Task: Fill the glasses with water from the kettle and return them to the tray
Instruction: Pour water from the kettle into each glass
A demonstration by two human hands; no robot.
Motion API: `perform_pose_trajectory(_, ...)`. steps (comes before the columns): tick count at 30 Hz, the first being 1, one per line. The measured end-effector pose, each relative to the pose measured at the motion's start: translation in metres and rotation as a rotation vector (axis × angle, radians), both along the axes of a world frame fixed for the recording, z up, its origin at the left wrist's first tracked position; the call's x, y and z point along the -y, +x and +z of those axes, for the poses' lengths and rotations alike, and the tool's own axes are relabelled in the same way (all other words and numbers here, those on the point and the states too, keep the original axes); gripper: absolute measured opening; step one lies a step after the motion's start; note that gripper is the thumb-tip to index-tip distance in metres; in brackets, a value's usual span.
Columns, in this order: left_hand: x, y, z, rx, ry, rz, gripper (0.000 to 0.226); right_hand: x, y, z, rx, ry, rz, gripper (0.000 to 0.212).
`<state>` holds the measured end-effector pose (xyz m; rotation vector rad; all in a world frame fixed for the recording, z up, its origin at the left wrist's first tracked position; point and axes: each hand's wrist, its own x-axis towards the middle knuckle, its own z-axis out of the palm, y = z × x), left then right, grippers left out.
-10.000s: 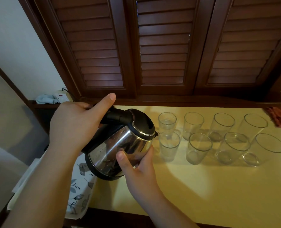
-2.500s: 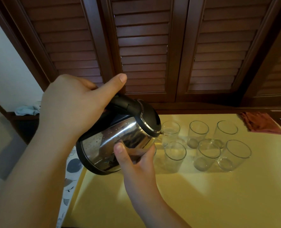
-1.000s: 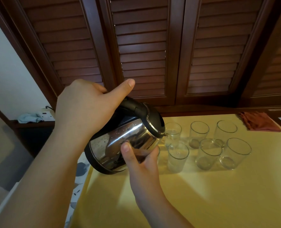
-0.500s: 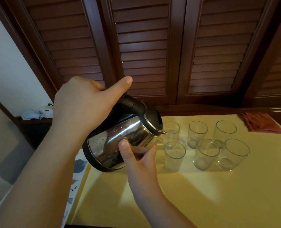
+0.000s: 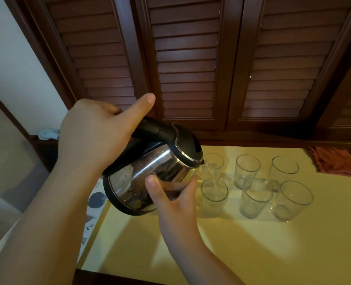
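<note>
Dark louvred shutters back a yellow table. The left hand grips the tilted kettle by its handle; the right hand cups its underside. Just beyond the right fingertips, water streams into the nearest glass.

Both hands tilt kettle; water streams into near-left glass.
</note>
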<state>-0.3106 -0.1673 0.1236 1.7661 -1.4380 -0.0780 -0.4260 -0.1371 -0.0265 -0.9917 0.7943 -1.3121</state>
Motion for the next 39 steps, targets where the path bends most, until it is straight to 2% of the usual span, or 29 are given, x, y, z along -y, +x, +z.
perform_pose_trajectory(5, -0.001, -0.005, -0.001, -0.209, -0.027, 0.060, 0.074, 0.014, -0.017, 0.010, -0.029, -0.059, -0.037, 0.087)
perform_pose_trajectory(9, 0.004, -0.013, 0.002, -0.267, -0.071, 0.082, 0.080, 0.028, -0.032, 0.017, -0.058, -0.107, -0.048, 0.091)
perform_pose_trajectory(15, 0.024, -0.044, 0.009, -0.175, -0.115, 0.035, 0.073, 0.040, -0.054, 0.017, -0.041, -0.088, -0.047, 0.087)
perform_pose_trajectory(21, 0.046, -0.070, 0.011, 0.004, -0.053, 0.025, 0.083, 0.054, -0.073, 0.007, -0.015, -0.029, -0.023, 0.078)
perform_pose_trajectory(28, 0.064, -0.091, 0.008, 0.188, -0.009, 0.016, 0.086, 0.064, -0.088, -0.003, 0.028, 0.050, 0.041, 0.100)
perform_pose_trajectory(30, 0.068, -0.094, 0.007, 0.197, -0.005, 0.023, 0.086, 0.068, -0.092, -0.003, 0.036, 0.063, 0.051, 0.099)
perform_pose_trajectory(34, 0.072, -0.101, 0.006, 0.185, -0.007, 0.041, 0.085, 0.075, -0.098, -0.003, 0.055, 0.070, 0.076, 0.082)
perform_pose_trajectory(39, 0.079, -0.106, 0.002, 0.144, -0.028, 0.060, 0.087, 0.082, -0.101, -0.005, 0.055, 0.094, 0.057, 0.076)
